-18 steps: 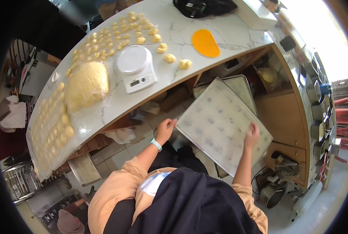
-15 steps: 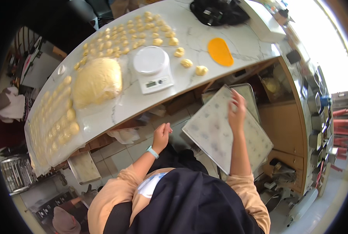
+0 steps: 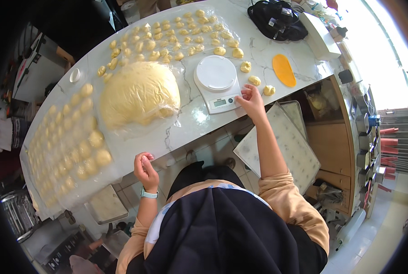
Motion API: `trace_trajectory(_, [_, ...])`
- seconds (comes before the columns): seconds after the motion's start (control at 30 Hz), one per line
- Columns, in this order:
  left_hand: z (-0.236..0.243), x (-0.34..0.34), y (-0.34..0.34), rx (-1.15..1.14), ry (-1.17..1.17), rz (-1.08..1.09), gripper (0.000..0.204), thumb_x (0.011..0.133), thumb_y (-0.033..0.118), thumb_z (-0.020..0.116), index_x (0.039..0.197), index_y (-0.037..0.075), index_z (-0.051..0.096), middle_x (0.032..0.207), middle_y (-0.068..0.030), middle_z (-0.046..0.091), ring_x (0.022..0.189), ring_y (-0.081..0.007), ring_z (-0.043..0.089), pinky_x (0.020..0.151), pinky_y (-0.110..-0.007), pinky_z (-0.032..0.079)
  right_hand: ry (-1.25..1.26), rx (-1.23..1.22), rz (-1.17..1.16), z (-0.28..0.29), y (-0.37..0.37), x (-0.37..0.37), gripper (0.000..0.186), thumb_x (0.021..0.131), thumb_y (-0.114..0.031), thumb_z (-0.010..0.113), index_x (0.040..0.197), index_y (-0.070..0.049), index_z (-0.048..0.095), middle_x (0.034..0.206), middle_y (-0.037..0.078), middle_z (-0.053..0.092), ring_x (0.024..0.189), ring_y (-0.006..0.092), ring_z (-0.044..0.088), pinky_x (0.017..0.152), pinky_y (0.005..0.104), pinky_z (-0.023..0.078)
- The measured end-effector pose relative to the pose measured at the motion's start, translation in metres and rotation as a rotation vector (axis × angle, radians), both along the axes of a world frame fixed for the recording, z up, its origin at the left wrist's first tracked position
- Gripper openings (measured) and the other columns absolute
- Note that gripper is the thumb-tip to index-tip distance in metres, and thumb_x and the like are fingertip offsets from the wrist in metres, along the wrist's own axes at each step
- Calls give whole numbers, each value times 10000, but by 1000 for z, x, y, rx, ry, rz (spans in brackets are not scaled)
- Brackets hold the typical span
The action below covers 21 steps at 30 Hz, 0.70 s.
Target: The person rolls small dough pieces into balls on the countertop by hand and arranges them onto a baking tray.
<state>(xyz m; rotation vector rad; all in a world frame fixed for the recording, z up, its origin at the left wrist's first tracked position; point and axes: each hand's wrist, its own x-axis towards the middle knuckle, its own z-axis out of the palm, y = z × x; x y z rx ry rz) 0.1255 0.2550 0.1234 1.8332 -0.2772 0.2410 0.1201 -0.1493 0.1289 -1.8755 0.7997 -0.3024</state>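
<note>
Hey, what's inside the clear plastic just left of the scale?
A big lump of pale yellow dough shows through the plastic. Its underside and the counter directly beneath are covered, so I can't tell what's under it.

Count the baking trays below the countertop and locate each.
3 visible: a large spotted tray, partly behind the right forearm; a second tray, partly covered by the first; a third tray, lower left. More may be hidden.
</note>
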Motion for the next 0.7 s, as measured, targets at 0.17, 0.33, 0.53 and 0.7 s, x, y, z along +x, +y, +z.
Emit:
trace_trajectory(0.17, [7, 27, 5, 130, -110, -16, 197, 1008, 103, 462, 936, -25, 592, 824, -97, 621, 717, -189, 590, 666, -302, 479, 1, -418, 1, 17, 42, 25, 1243, 621, -521, 868, 1534, -48, 171, 1372, 294, 438, 1238, 411, 468, 1070, 461, 375])
trace_trajectory(0.33, [0, 45, -5, 158, -140, -41, 178, 989, 95, 493, 919, -16, 613, 813, -110, 638, 689, -223, 610, 651, -319, 487, 478, -536, 143, 45, 79, 51, 1347, 529, -586, 862, 1560, -269, 56, 1469, 388, 235, 1351, 542, 280, 1064, 615, 274])
trace_trajectory(0.53, [-12, 45, -9, 168, -34, 20, 210, 990, 115, 499, 908, -26, 631, 768, -114, 631, 670, -208, 609, 622, -319, 492, 212, -79, 219, 64, 42, 29, 1188, 577, -339, 812, 1536, -224, 122, 1369, 305, 395, 1297, 416, 396, 1046, 503, 348])
trace_trajectory(0.7, [-25, 42, -8, 236, -74, 51, 210, 990, 115, 498, 908, -23, 633, 776, -117, 627, 666, -204, 608, 603, -310, 496, -150, 618, 15, 104, -45, -14, 961, 699, -136, 701, 1510, -180, 188, 1105, 140, 599, 1021, 218, 576, 894, 366, 445])
